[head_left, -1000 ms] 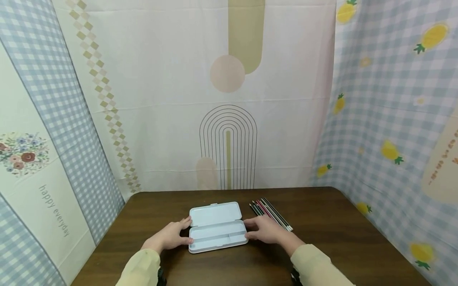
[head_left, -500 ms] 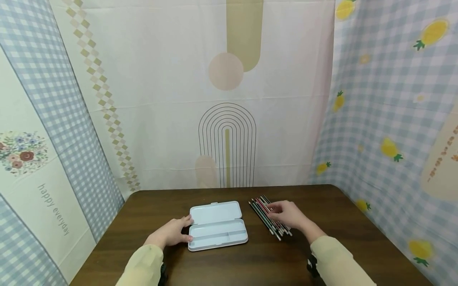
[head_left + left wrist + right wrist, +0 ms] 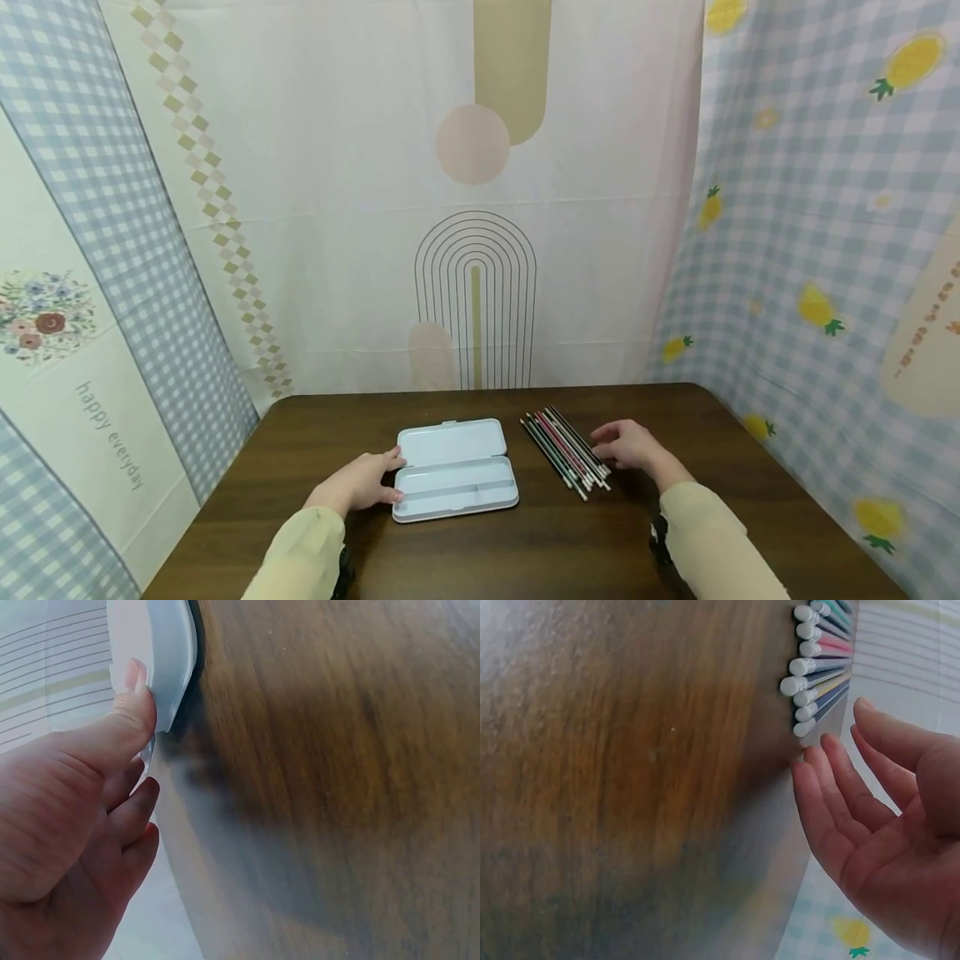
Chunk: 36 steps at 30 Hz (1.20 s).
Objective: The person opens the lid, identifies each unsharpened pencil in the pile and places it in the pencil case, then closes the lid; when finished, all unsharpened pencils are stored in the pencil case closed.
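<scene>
Pencil case [image 3: 438, 504], lid open, on counter [image 3: 480, 558]; my left hand [image 3: 358, 483] rests unclenched against its left end. Loose pencils [image 3: 564, 452], right of it; my right hand [image 3: 630, 446] just beside, relaxed, empty. Risk, I judge: sideways nudge scattering them.

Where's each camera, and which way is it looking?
Head: worn on the head, facing forward and down at the table, white case and pencils; left hand, right hand and sleeves show.
Left wrist: worn there, facing the case's edge; left hand shows.
Right wrist: worn there, facing the pencils' white ends; right hand shows.
Shared: head and right wrist both show the pencils and right hand.
</scene>
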Each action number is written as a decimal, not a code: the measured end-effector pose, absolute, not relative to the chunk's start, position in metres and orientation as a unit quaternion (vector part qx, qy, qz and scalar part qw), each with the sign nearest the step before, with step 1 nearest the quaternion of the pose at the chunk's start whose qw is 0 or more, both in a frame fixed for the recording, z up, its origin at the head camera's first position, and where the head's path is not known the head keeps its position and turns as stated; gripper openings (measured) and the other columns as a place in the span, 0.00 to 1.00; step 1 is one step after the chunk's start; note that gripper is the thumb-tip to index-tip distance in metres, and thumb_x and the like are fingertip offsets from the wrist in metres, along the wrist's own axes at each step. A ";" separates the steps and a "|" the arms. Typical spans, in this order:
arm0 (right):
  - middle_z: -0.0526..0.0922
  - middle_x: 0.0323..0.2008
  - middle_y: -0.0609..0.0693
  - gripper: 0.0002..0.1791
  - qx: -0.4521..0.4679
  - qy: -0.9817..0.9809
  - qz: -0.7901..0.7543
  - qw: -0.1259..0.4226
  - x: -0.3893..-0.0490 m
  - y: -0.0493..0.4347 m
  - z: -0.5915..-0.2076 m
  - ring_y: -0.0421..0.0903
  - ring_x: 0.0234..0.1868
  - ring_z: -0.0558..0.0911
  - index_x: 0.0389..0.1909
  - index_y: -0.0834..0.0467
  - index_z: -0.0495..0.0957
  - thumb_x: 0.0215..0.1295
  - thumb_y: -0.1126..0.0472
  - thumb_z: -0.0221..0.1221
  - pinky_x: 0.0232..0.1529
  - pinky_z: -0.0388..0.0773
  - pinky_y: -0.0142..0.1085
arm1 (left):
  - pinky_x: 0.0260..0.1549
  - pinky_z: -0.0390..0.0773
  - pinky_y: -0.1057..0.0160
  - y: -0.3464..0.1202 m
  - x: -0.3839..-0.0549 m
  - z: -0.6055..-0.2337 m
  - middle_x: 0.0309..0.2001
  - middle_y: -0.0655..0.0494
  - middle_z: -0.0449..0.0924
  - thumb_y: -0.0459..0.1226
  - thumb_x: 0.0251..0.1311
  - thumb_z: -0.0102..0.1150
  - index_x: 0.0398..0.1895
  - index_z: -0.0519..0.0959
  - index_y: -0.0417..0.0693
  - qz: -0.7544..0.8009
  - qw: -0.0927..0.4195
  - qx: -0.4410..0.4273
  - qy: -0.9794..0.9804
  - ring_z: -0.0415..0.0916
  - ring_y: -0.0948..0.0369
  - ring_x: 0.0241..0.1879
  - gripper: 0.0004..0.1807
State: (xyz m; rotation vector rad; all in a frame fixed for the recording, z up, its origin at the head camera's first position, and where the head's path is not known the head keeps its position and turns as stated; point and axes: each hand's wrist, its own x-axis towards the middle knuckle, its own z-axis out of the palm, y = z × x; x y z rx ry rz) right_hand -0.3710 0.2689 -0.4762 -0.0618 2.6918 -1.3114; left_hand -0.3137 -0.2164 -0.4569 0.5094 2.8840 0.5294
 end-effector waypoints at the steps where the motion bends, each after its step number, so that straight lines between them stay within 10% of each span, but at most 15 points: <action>1: 0.86 0.50 0.58 0.19 -0.014 0.894 -0.441 0.078 -0.371 0.269 -0.476 0.50 0.45 0.84 0.59 0.68 0.83 0.71 0.66 0.68 0.43 0.87 0.45 | 0.69 0.69 0.35 -0.215 -0.313 -0.456 0.77 0.38 0.68 0.44 0.61 0.77 0.73 0.77 0.40 0.171 0.081 0.170 0.967 0.68 0.35 0.73 0.38; 22: 0.86 0.49 0.60 0.22 -0.008 0.869 -0.485 0.099 -0.367 0.279 -0.487 0.49 0.47 0.85 0.63 0.74 0.77 0.73 0.68 0.66 0.50 0.86 0.48 | 0.69 0.70 0.38 -0.210 -0.315 -0.456 0.75 0.39 0.72 0.42 0.56 0.80 0.68 0.82 0.41 0.163 0.069 0.149 0.973 0.70 0.36 0.72 0.36; 36: 0.84 0.36 0.54 0.19 -0.046 0.900 -0.429 0.062 -0.370 0.283 -0.489 0.46 0.34 0.82 0.54 0.73 0.82 0.62 0.72 0.70 0.36 0.85 0.39 | 0.70 0.70 0.38 -0.210 -0.317 -0.455 0.75 0.39 0.72 0.42 0.54 0.81 0.67 0.83 0.41 0.177 0.062 0.146 0.971 0.70 0.37 0.72 0.35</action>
